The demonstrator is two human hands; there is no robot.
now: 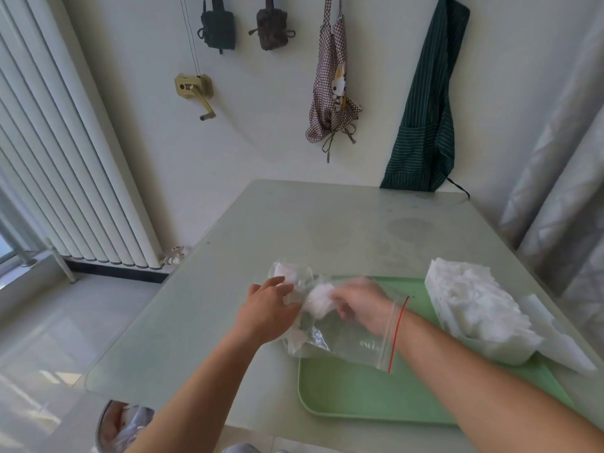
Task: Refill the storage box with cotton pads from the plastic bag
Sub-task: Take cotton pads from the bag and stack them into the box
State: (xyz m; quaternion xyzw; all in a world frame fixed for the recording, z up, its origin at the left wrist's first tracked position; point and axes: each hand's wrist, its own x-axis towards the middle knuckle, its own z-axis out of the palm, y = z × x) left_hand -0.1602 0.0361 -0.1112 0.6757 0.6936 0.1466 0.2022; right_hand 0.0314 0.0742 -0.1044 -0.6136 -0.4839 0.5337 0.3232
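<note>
Bag: the plastic bag (pixel 346 344) lies half on the table (pixel 212 305) and half on the green tray (pixel 359 393), with its red-lined mouth turned toward us.
Right hand: our right hand (pixel 362 305) is inside the bag up to the wrist. Its fingers look curled round a clump of cotton pads (pixel 318 297), though motion blur softens them.
Left hand: our left hand (pixel 266 308) lies on the outside of the bag's closed end with the fingers nearly straight, pressing rather than pinching. We judge that it pins the bag so it does not slide as we pull.
Box: the storage box (pixel 496 349) stands on the tray's right side, near the bag, already heaped with white pads.
Why so: the bag's mouth and the box sit side by side, which keeps each transfer short.
Lid: what looks like the box's lid (pixel 562 335) lies just beside the box on its right, out of our path.
In the way: the loose plastic clings round our wrist and may drag along.
Around: two aprons, a checked one (pixel 331 93) and a green striped one (pixel 425 119), hang on the wall behind, and a radiator (pixel 65 142) stands to the left.
</note>
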